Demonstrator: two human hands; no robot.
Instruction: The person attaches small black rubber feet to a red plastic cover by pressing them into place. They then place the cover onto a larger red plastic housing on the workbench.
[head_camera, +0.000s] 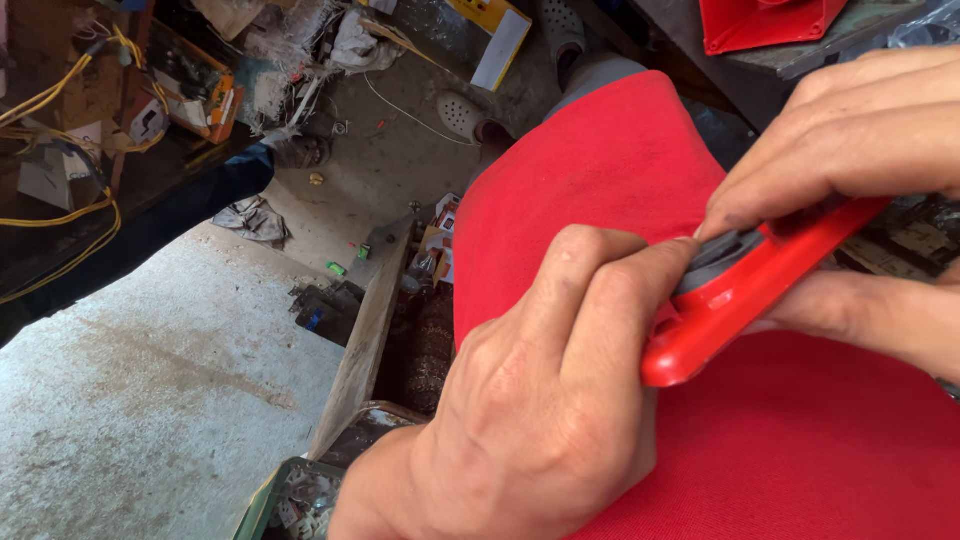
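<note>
Pinching a red plastic handle-shaped casing (745, 285) with a grey inset, both hands held it over a red-clothed lap: left hand (530, 400) clamped its end, right hand (850, 140) gripped above.

Both hands meet on the plastic handle (745, 290) at right: left hand (530, 400) nearer, right hand (850, 140) farther. Cloth (800, 440) underneath. Wooden plank (365, 340) left of it, cluttered bench (110, 130) far left.
</note>
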